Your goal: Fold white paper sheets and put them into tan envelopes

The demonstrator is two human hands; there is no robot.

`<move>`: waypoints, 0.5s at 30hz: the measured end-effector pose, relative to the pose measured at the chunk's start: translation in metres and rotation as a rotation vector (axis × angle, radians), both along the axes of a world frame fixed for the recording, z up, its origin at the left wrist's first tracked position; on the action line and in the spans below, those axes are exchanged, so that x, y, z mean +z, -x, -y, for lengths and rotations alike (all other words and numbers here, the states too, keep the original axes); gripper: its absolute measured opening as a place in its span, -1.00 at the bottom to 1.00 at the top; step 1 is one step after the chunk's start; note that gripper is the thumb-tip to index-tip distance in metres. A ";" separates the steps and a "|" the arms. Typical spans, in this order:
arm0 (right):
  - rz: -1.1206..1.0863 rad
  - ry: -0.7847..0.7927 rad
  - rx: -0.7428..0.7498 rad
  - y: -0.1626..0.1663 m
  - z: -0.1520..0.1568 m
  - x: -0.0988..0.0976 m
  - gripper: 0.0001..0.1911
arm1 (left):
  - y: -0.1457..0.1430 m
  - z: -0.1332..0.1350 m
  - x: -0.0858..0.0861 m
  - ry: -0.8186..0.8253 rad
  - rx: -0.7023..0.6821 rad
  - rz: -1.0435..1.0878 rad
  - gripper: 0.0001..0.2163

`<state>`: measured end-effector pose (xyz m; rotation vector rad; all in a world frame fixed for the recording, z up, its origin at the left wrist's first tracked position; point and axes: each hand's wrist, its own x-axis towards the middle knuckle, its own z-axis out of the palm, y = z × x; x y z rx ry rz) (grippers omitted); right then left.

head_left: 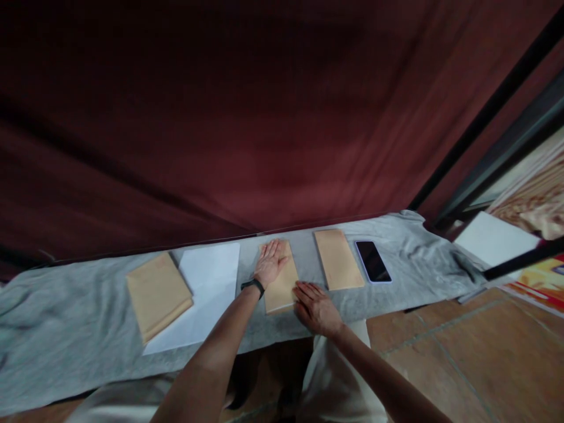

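A tan paper envelope (282, 288) lies flat on the grey cloth in front of me. My left hand (272, 262), with a dark band on its wrist, rests flat on the envelope's upper part, fingers stretched out. At its lower right edge lies my right hand (315, 305), fingers extended and touching the paper there. Just right of it is a second tan envelope (339, 258). On the left a stack of tan envelopes (157, 291) partly covers some white paper (211, 288).
A phone (373, 261) with a dark screen lies right of the second envelope. Grey cloth (79, 317) covers the long narrow surface. A dark red curtain (264, 147) hangs behind it. Black bars and a white board (496, 238) stand at the right, above a tiled floor (462, 352).
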<state>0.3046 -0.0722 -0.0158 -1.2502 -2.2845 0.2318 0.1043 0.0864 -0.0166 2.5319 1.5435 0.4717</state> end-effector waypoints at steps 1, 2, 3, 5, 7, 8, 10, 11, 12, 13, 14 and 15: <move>-0.003 0.001 -0.004 0.000 0.000 0.000 -0.55 | 0.000 -0.007 -0.001 0.011 -0.012 -0.008 -0.41; -0.005 0.000 -0.008 0.001 0.000 0.001 -0.55 | -0.001 -0.012 -0.001 0.023 -0.025 -0.017 -0.42; -0.008 -0.004 -0.009 0.001 0.000 0.001 -0.55 | -0.001 -0.017 -0.002 0.036 -0.038 -0.027 -0.43; -0.015 -0.018 -0.008 0.002 0.000 0.002 -0.54 | -0.002 -0.023 -0.005 0.057 -0.057 -0.051 -0.45; -0.020 -0.029 -0.007 0.002 0.000 0.003 -0.53 | -0.001 -0.025 -0.007 0.060 -0.072 -0.071 -0.45; -0.021 -0.029 -0.005 0.002 0.000 0.002 -0.53 | 0.000 -0.025 -0.008 0.056 -0.081 -0.076 -0.45; -0.021 -0.018 -0.005 0.002 0.000 0.002 -0.53 | 0.001 -0.023 -0.009 0.042 -0.099 -0.080 -0.45; -0.019 -0.007 -0.004 0.002 0.000 0.002 -0.54 | 0.002 -0.022 -0.009 0.036 -0.107 -0.082 -0.45; -0.018 0.004 -0.002 0.003 0.000 0.003 -0.54 | 0.002 -0.021 -0.009 0.032 -0.118 -0.085 -0.46; -0.015 0.016 0.000 0.003 0.001 0.003 -0.55 | 0.002 -0.020 -0.008 0.028 -0.131 -0.089 -0.46; -0.015 0.025 0.001 0.003 0.001 0.004 -0.55 | 0.002 -0.019 -0.008 0.025 -0.149 -0.094 -0.46; -0.016 0.030 0.002 0.003 0.001 0.004 -0.55 | 0.001 -0.017 -0.008 0.022 -0.169 -0.100 -0.46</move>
